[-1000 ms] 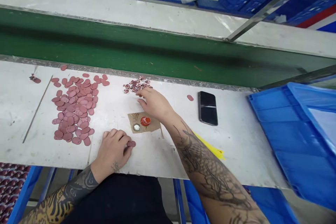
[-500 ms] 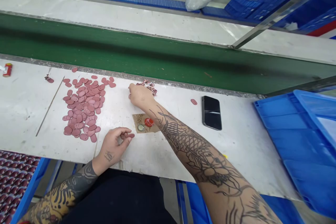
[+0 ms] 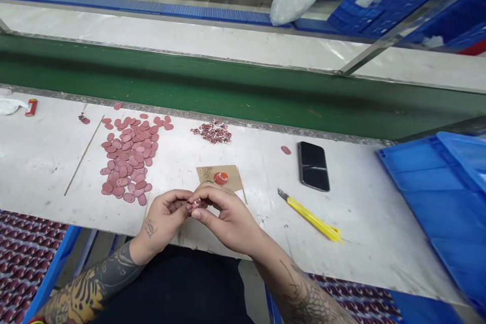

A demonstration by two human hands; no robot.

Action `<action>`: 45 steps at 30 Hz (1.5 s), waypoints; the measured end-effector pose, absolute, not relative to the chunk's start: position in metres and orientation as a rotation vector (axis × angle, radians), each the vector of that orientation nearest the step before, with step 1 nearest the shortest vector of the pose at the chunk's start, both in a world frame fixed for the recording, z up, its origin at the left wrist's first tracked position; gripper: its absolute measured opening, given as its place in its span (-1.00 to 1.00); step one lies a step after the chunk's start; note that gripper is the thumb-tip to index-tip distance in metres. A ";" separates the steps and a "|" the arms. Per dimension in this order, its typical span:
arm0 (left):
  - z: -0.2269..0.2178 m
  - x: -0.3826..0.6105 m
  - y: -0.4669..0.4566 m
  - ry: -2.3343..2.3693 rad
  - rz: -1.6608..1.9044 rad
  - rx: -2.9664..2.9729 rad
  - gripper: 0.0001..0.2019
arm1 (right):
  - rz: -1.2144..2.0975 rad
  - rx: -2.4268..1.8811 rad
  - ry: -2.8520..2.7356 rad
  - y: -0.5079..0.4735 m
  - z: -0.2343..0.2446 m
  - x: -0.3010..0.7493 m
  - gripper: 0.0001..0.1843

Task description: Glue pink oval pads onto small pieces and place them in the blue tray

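Note:
Both hands meet at the near edge of the white table [image 3: 360,223]. My left hand [image 3: 164,217] and my right hand [image 3: 224,215] are closed in pinches on small pink oval pieces [image 3: 194,204] held between their fingertips. Just beyond them lies a brown card [image 3: 228,179] with a small red cap [image 3: 220,177] on it. A big scatter of pink oval discs [image 3: 129,154] lies to the left. Farther back sits a small heap of shiny pink pieces [image 3: 213,132].
A black phone [image 3: 313,165] and one stray pink disc [image 3: 286,150] lie to the right, a yellow utility knife [image 3: 311,216] nearer. A blue crate [image 3: 436,202] stands at far right. A green conveyor belt [image 3: 228,88] runs behind. Trays of parts [image 3: 23,258] sit below left.
My right hand came back from the heap of shiny pieces to join my left hand at the table's near edge. The yellow knife, earlier under my forearm, now shows.

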State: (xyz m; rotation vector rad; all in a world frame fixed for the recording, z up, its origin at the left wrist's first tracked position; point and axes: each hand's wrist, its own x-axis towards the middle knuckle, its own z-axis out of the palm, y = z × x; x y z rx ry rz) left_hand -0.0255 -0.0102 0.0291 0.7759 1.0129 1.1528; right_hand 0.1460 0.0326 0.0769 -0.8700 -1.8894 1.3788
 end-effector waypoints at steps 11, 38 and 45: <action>0.033 -0.028 -0.008 0.954 0.988 0.803 -0.77 | 1.212 -0.832 -2.002 0.026 0.068 0.154 -0.70; 0.019 -0.030 -0.018 0.783 1.212 0.724 -0.79 | 1.114 -1.109 -1.831 0.016 0.068 0.152 -0.72; 0.019 -0.031 -0.016 0.788 1.215 0.718 -0.80 | 1.073 -1.074 -1.884 0.018 0.065 0.150 -0.71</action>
